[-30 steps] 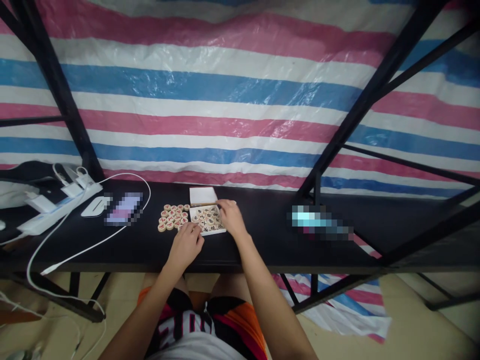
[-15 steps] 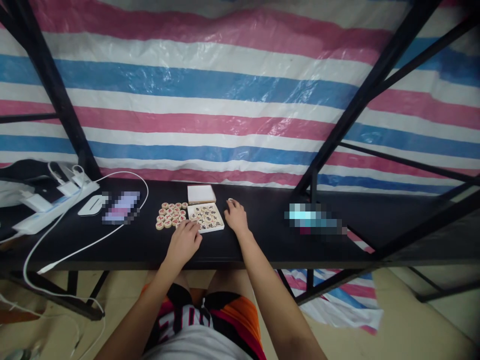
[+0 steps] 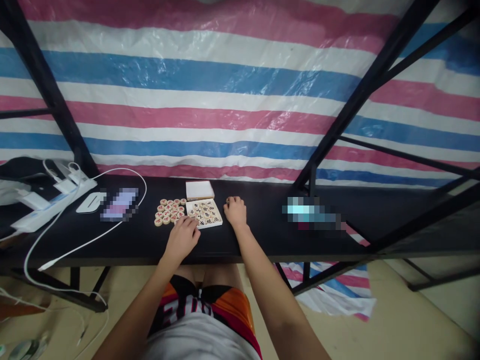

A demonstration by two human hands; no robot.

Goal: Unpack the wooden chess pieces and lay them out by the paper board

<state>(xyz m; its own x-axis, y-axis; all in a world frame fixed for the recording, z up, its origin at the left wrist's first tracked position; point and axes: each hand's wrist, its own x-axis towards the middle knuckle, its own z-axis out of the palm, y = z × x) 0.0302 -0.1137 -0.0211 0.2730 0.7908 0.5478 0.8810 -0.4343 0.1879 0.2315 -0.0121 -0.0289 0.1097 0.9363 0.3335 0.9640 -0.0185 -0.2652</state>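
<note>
An open white box point(image 3: 210, 225) on the black table holds several round Chinese chess pieces with black characters. My left hand point(image 3: 183, 236) is at its near left corner, fingers closed around the edge and hiding part of it. Left of the box lie several Chinese chess pieces with red characters point(image 3: 169, 210) in loose rows, the nearest partly covered by the same hand. To the right of the box, my right hand point(image 3: 236, 212) rests low over the table with fingers curled. A small Chinese chess piece point(image 3: 227, 200) shows only partly at its fingertips.
A white box lid point(image 3: 199, 190) lies behind the box. At left are a phone point(image 3: 120, 204), a white device point(image 3: 90, 202), a white cable and a power strip point(image 3: 56, 205). A blurred-out device point(image 3: 311, 212) lies at right. Black metal posts point(image 3: 333, 135) frame the table before a striped sheet.
My right hand's fingers have curled in and turned, so the pale piece at their tips shows less. My left hand stays at the box corner. The whole view has shifted slightly.
</note>
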